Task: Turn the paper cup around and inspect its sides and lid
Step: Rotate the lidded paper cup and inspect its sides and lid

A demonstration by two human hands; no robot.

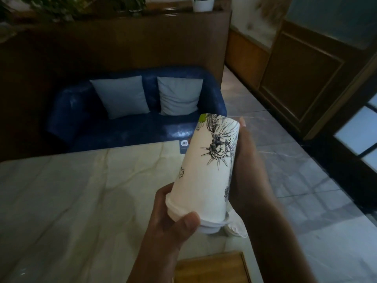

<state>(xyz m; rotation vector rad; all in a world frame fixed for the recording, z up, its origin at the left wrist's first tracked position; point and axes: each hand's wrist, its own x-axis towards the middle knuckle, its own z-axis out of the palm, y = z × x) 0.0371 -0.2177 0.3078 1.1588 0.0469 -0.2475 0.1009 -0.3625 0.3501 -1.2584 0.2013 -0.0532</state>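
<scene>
A tall white paper cup (206, 168) with black ink drawings is held upside down and tilted above the marble table (71, 197). Its white plastic lid (204, 222) points down toward me and its base points away. My left hand (173, 219) grips the lid end, thumb curled over the rim. My right hand (248, 166) holds the cup's right side, fingers behind it and one fingertip showing past the base. The far side of the cup is hidden.
A wooden tray (212, 268) lies on the table near me. A small dark blue card (183, 147) sits at the table's far edge. Beyond it stands a blue sofa (81, 127) with two grey cushions. Tiled floor (302, 180) runs along the right.
</scene>
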